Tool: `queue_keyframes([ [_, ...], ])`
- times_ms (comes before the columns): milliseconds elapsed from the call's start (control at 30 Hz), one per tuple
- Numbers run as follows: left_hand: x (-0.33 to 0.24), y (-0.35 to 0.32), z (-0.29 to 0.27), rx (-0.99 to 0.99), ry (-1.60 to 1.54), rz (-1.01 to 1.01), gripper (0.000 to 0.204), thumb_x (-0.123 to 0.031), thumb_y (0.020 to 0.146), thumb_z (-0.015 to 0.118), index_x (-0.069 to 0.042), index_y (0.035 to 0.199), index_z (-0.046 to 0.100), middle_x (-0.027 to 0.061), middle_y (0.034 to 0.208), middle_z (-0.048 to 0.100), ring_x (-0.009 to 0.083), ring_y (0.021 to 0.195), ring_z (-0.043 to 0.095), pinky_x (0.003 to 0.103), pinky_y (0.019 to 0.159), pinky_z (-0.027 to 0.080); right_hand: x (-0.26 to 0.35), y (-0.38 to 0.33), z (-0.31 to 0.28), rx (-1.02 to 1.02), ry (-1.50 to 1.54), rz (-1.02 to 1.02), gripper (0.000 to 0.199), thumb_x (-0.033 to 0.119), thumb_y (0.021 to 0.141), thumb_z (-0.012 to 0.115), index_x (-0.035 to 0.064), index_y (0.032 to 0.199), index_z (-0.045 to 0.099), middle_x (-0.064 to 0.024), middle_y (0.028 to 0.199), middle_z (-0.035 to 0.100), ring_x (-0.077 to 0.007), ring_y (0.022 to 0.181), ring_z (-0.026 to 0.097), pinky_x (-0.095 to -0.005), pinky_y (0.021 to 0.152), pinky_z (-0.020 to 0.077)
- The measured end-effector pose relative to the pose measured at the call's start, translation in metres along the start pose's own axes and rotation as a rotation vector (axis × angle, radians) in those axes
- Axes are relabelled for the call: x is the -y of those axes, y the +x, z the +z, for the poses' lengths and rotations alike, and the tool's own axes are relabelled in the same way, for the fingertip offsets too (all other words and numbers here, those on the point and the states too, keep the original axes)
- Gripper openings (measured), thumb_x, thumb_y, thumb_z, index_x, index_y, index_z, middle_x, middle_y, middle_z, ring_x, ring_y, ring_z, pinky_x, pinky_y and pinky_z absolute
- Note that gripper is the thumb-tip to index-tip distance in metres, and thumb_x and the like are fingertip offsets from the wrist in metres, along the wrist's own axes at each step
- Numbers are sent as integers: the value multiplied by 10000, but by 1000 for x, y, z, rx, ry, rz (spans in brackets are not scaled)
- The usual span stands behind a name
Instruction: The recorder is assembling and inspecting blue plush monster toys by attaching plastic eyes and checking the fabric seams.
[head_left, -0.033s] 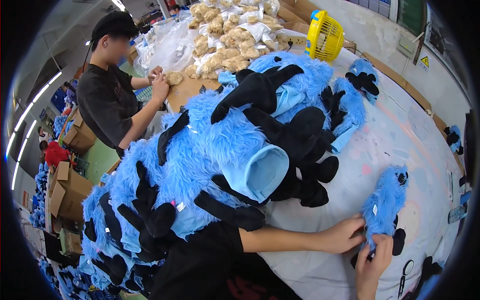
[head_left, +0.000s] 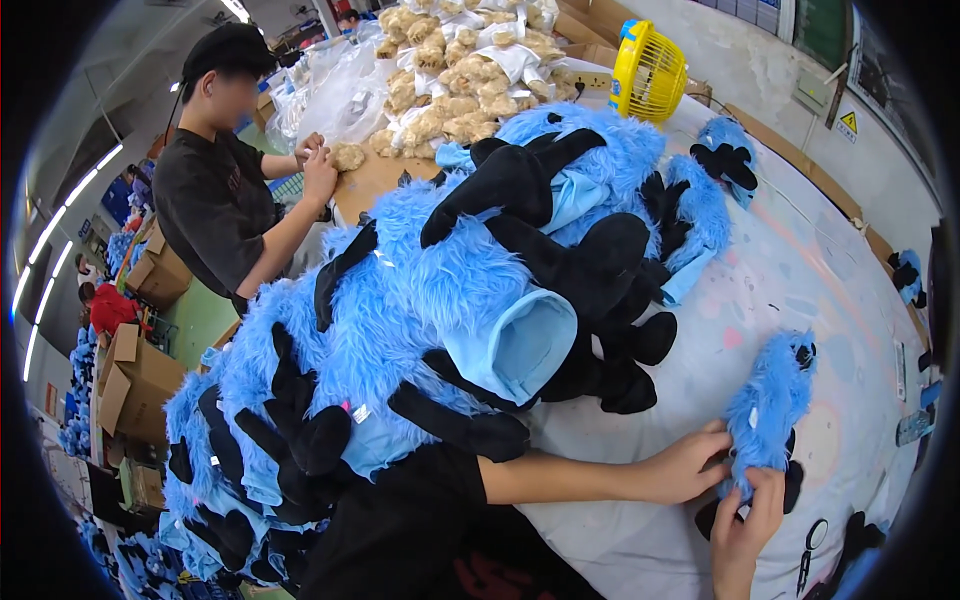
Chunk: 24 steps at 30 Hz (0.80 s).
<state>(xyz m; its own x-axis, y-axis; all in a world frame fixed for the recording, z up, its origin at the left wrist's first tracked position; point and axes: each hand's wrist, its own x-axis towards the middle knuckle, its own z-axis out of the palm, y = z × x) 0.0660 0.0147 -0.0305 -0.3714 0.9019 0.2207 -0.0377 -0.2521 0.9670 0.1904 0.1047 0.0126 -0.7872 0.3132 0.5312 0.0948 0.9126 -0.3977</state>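
Blue fur filled most of the head view: a big heap of blue plush toys with black limbs lay across the pale tabletop. Both my hands worked on one small blue plush toy lying apart from the heap, near the tabletop's right side. My left hand pinched its lower edge with curled fingers, and my right hand gripped it from below. A pair of scissors lay just beside my right hand. Farther off stood a yellow fan, and another person handled tan plush pieces.
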Motion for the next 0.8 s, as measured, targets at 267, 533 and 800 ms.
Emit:
queue_keyframes([
  [267, -9, 1, -2, -103, 194, 200, 78, -25, 828, 516, -41, 903, 504, 27, 811, 489, 138, 705, 440, 243, 623, 363, -24, 1, 2, -17, -1, -9, 197, -30, 752, 437, -22, 946, 474, -137, 869, 490, -237, 741, 444, -302, 693, 380],
  [533, -22, 0, -14, 48, 66, -140, 86, -57, 840, 515, -37, 909, 466, 20, 802, 478, 113, 689, 417, 227, 612, 346, -27, 1, 1, -19, 225, 260, 160, 43, 825, 423, -8, 969, 470, -134, 865, 513, -220, 724, 452, -306, 678, 388],
  [800, 5, 7, 1, -133, -336, 17, 249, -58, 894, 472, -30, 1141, 474, -15, 911, 492, 45, 761, 425, 170, 659, 370, -26, 9, -2, -91, 237, 264, 116, 62, 855, 420, -10, 927, 475, -101, 736, 479, -192, 632, 411, -300, 608, 368],
])
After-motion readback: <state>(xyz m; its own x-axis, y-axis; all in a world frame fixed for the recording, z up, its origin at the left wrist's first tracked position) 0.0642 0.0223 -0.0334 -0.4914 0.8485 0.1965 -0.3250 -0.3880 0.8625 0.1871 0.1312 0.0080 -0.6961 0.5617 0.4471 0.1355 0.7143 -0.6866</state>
